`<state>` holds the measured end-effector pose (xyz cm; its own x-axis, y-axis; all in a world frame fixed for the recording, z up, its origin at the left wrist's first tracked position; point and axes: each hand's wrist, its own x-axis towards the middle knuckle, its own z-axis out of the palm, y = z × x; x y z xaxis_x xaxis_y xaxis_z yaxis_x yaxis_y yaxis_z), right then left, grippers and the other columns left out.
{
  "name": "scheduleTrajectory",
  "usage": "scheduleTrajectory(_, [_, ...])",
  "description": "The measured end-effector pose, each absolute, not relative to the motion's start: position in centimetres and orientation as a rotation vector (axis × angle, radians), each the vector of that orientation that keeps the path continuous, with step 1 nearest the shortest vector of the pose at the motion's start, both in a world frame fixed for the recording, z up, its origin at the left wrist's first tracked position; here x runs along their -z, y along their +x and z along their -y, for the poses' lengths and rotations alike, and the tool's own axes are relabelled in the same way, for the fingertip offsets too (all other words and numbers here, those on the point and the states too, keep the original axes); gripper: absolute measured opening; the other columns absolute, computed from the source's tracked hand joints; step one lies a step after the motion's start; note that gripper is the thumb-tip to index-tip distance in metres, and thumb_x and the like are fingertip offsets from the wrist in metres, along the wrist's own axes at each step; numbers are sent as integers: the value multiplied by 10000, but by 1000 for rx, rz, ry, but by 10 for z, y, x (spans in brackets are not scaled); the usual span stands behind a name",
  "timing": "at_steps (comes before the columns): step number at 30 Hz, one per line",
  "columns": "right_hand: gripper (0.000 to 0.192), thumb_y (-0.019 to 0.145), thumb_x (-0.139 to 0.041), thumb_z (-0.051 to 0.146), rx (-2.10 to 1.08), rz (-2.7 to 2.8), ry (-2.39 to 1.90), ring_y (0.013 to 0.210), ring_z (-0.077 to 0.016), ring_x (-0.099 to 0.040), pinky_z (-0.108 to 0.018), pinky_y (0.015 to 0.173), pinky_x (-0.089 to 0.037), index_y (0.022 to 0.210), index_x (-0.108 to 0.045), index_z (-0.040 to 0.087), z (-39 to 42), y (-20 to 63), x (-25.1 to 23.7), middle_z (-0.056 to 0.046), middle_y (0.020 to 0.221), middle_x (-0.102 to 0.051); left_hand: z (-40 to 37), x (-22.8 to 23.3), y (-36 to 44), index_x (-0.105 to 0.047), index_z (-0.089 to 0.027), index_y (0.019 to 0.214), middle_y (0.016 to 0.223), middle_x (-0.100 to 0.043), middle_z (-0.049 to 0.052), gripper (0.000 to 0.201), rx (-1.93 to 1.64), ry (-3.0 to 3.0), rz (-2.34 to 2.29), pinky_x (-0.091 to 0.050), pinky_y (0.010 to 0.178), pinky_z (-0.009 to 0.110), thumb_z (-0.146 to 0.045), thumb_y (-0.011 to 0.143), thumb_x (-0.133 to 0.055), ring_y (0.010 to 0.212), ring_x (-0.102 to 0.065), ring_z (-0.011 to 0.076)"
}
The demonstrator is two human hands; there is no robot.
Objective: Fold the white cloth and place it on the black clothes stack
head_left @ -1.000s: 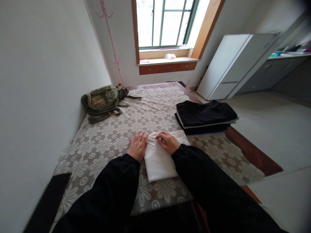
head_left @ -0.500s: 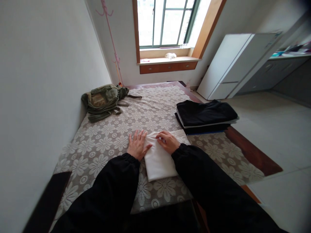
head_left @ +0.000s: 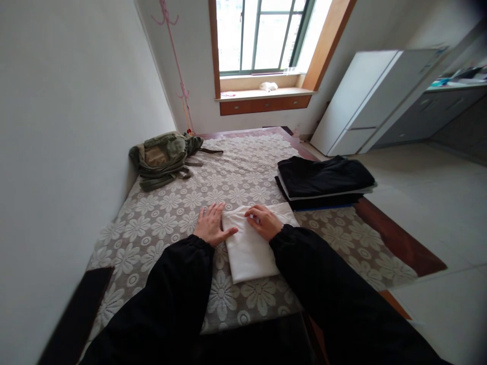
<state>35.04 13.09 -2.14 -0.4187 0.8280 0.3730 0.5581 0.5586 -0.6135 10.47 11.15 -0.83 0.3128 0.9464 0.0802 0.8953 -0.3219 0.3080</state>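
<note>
White cotton-like fabric, folded into a thick rectangle: the folded white cloth [head_left: 251, 243] lies flat on the lace floral bedspread [head_left: 167, 213], at the near middle of the bed. Left hand [head_left: 211, 226] rests flat on the bedspread at the cloth's 9 o'clock, fingers spread and released, thumb touching the cloth's left edge. Right hand [head_left: 264, 221] sits on the cloth's far part, toward 12 o'clock, fingers curled down and pressing the top layer; whether they pinch a fold, cannot tell.

Judged handling: light, soft, limp; layers likely to slip apart or sag if lifted by one corner. Best taken from both long edges, palms under, or pinched through all layers.

Stack of dark folded clothes [head_left: 323, 185] at 2 o'clock, well apart. Green backpack [head_left: 163, 157] at 11 o'clock by the wall.
</note>
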Motion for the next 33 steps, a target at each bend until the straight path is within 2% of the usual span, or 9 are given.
scheduleTrajectory(6, [138, 882, -624, 127, -525, 2135, -1107, 875, -200, -603, -353, 858, -489, 951, -694, 224, -131, 350, 21, -50, 964, -662, -116, 6, 98, -379, -221, 1541, 1603, -426, 149, 1014, -318, 2398, -1632, -123, 1253, 611, -792, 747, -647, 1516, -312, 357])
scheduleTrajectory(12, [142, 875, -635, 114, -549, 2114, -1100, 817, -175, -599, -321, 800, -496, 946, -693, 223, -131, 350, 24, -42, 962, -653, -117, 5, 100, -323, -278, 1578, 1648, -360, 106, 1002, -209, 2387, -1608, -85, 1251, 637, -799, 771, -607, 1552, -219, 366])
scheduleTrajectory(19, [131, 886, -626, 132, -527, 2116, -1091, 795, -173, -596, -325, 789, -501, 943, -694, 229, -131, 350, 24, -38, 940, -658, -118, 6, 100, -279, -272, 1598, 1671, -311, 96, 1005, -182, 2356, -1590, -44, 1244, 662, -764, 789, -617, 1568, -163, 365])
scheduleTrajectory(23, [130, 886, -621, 131, -518, 2130, -1097, 811, -181, -598, -336, 812, -503, 941, -694, 224, -130, 349, 22, -41, 935, -664, -118, 8, 99, -290, -253, 1591, 1655, -343, 113, 1017, -229, 2344, -1584, -46, 1245, 659, -751, 778, -641, 1564, -179, 370])
scheduleTrajectory(28, [131, 882, -623, 131, -509, 2140, -1095, 841, -186, -614, -338, 832, -503, 936, -696, 225, -130, 349, 21, -43, 949, -675, -118, 8, 98, -330, -184, 1558, 1593, -429, 182, 1102, -358, 2296, -1616, -88, 1266, 599, -784, 706, -690, 1532, -285, 361])
scheduleTrajectory(33, [128, 888, -612, 140, -509, 2133, -1097, 845, -189, -621, -339, 821, -507, 932, -698, 223, -130, 350, 22, -48, 958, -679, -117, 8, 97, -370, -184, 1524, 1557, -476, 185, 1034, -407, 2256, -1625, -112, 1271, 578, -757, 726, -695, 1524, -311, 349])
